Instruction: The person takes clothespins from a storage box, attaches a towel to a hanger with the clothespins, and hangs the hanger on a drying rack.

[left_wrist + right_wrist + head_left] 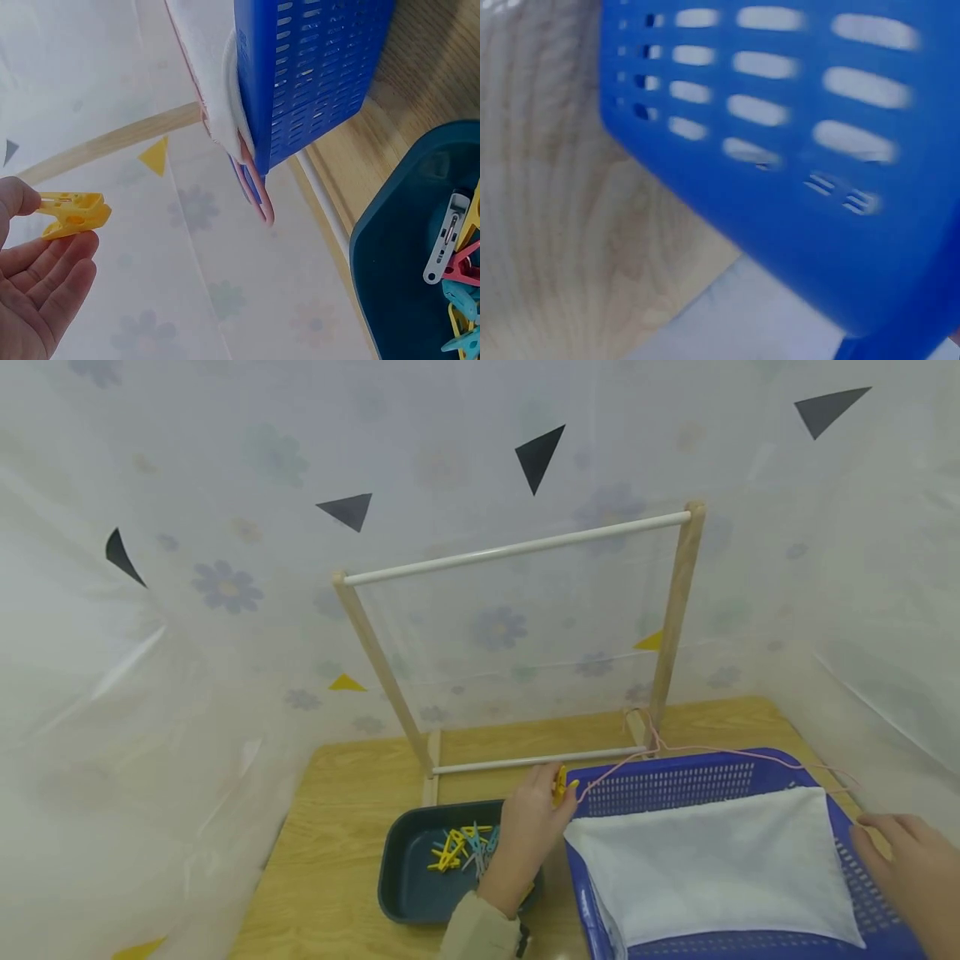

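Observation:
My left hand [528, 818] pinches a yellow clothespin [79, 214] between thumb and fingers. Beside it, the looped end of a pink wire hanger [259, 191] pokes out of a folded white cloth [712, 868]. The cloth is draped over the hanger and lies across a blue perforated basket [667, 789]. In the head view the hanger's hook points toward the rack's right foot. At the basket's right side is my right hand [915, 868], fingers loosely bent near the hanger's right end; the right wrist view shows the basket wall but not this hand.
A dark green tub [397, 868] with several yellow, blue and other clothespins [450, 850] stands left of the basket. Behind is a wooden rack with a white top rail [517, 547]. A floral plastic sheet [225, 668] surrounds the wooden table [315, 835].

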The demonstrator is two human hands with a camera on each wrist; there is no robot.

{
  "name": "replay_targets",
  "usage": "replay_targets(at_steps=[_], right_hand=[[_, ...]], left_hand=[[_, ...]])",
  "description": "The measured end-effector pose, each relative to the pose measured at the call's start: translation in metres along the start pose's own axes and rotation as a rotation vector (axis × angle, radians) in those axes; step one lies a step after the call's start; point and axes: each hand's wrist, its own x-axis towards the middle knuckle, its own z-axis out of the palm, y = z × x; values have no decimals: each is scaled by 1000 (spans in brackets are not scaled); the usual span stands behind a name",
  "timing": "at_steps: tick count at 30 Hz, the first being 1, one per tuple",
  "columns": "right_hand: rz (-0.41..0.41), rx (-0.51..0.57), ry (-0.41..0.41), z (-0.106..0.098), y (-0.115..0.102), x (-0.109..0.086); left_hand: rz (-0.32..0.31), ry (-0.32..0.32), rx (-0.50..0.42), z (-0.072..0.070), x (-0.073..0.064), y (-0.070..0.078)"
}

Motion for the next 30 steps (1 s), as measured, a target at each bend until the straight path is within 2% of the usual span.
replay_targets(at_steps=[3,5,7,9,12,17,21,30], right_hand=[[23,-17,-77,-3,-6,8],[95,-52,-203,-5,-10,12],[136,-71,-285,-6,-12,16],[125,-72,-297,-6,-13,19],[55,-28,-201,-4,-11,21],[12,13,-95,-3,-9,25],[-56,18,-27,-4,-10,32],[-124,5,-4,-9,-18,45]], left_hand=[[6,7,8,0,1,1],[9,12,12,1,1,1],[10,14,13,1,1,1],[10,14,14,2,1,1],[10,14,12,3,0,1],[9,16,10,3,0,3],[4,9,6,2,0,4],[7,3,8,2,0,4]])
